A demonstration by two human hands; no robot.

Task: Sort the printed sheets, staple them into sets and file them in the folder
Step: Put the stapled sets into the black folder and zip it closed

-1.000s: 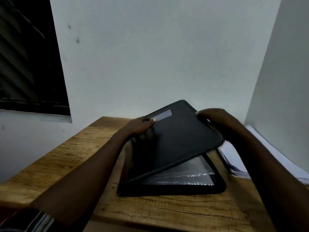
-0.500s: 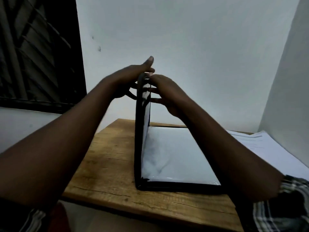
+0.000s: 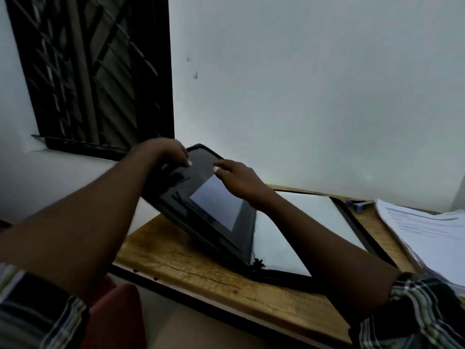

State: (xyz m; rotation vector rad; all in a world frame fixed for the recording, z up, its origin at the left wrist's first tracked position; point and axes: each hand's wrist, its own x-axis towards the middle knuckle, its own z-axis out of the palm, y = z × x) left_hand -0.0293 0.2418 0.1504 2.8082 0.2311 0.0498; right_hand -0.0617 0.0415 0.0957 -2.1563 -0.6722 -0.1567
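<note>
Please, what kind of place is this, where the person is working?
Probably a small plain room, at home or in an office, used as a desk corner: a wooden table stands against bare white walls beside a dark barred window, and a folder and printed sheets lie on it.

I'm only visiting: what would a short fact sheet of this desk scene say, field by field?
Folder: black folder, open; left cover tilted up, right half flat on the wooden table.
Left hand: grips the raised cover's top edge.
Right hand: fingers touch the cover's inner face.
Paper: printed sheets stacked right of the folder.
Unclear: blue object between folder and sheets, too blurred to identify.
</note>
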